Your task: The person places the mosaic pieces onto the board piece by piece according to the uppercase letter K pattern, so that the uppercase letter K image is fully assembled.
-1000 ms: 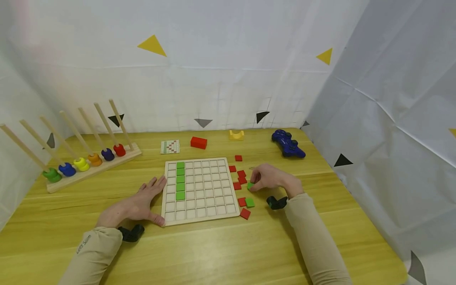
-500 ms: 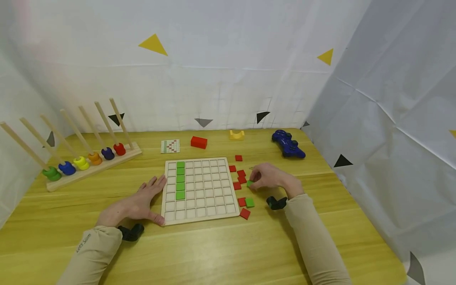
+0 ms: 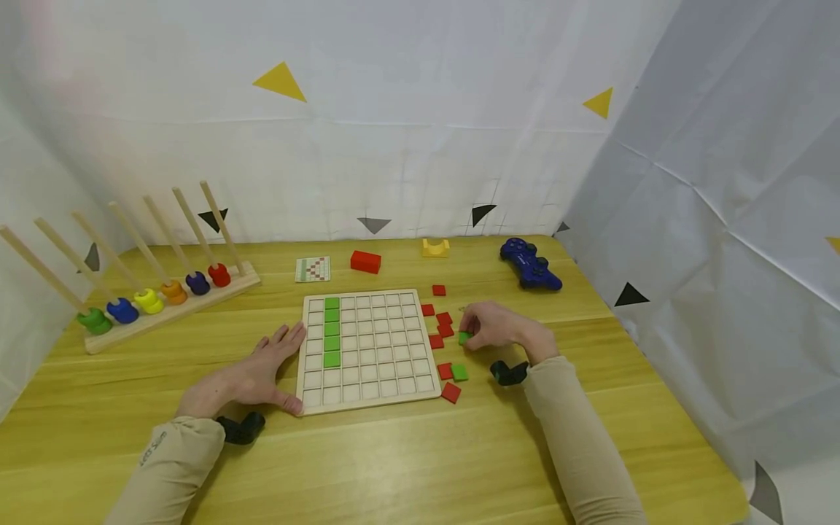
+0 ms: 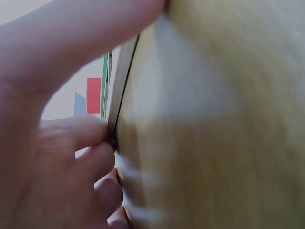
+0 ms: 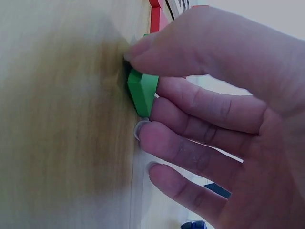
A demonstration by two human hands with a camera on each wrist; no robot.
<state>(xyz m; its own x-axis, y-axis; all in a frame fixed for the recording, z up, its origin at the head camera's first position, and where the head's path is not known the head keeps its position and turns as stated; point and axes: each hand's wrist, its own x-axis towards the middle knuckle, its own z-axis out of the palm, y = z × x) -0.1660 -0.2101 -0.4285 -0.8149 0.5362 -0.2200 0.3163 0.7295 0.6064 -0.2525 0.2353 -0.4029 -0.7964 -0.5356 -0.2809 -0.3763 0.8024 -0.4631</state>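
A wooden grid board (image 3: 387, 375) lies flat on the table, with a column of several green square tiles (image 3: 332, 329) in its second column from the left. My left hand (image 3: 259, 374) rests at the board's left edge, fingers and thumb spread along it. To the right of the board, my right hand (image 3: 495, 326) pinches another green tile (image 5: 143, 93) between thumb and fingers, low over the tabletop. Several loose red tiles (image 3: 450, 393) lie between this hand and the board. One more loose green tile (image 3: 459, 372) sits beside a red one.
On the left stands a wooden peg rack (image 3: 190, 293) with coloured rings. Behind the board lie a small pattern card (image 3: 313, 269), a red block (image 3: 365, 262) and a yellow arch-shaped block (image 3: 435, 249). A blue game controller (image 3: 530, 263) lies at the back right.
The green tile in my right hand has shifted slightly to the right and away from the red tiles. My left hand and the board have stayed in place.
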